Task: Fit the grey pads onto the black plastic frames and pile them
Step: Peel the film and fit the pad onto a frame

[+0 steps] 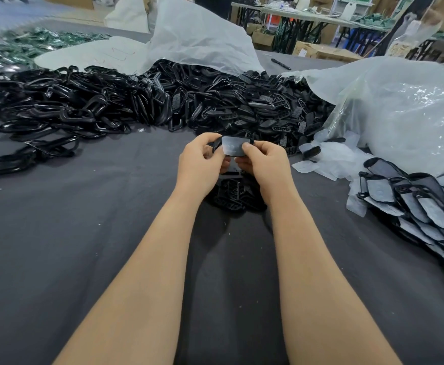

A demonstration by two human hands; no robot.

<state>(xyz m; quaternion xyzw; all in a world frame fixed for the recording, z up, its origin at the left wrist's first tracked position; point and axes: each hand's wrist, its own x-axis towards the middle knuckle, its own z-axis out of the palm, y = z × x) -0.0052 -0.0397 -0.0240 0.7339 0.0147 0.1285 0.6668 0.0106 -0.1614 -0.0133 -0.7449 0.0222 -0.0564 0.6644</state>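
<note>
There's the grey pad [232, 149], held just above the worktop [110, 233], dead centre between your two hands, pale face turned up toward you. It sits against a black frame [216, 148], whose dark edge peeks out at the left end and along the top. The long axis runs side to side, hand to hand, roughly level.

Your left hand [202, 160] is curled round the left end, fingers [207, 139] hooked over the top edge. Your right hand [264, 159] pinches the right end, thumb flat on the pad's lower right corner. Both are grasping, neither free.

Is the pad fully seated? I can't tell, because your fingers hide its lower edge. My read is that you're pressing it home, and the thumbs want to work along that long axis.

Directly beneath your hands lies a small clutch of black pieces [231, 197]. Beyond them is the big heap of bare frames [268, 109]. Out to your right, well apart, lies the finished pile [413, 206], pads showing, so your right hand is the nearer one for the drop-off. Translucent sheets [328, 160], backing film by the look, lie between.
</note>
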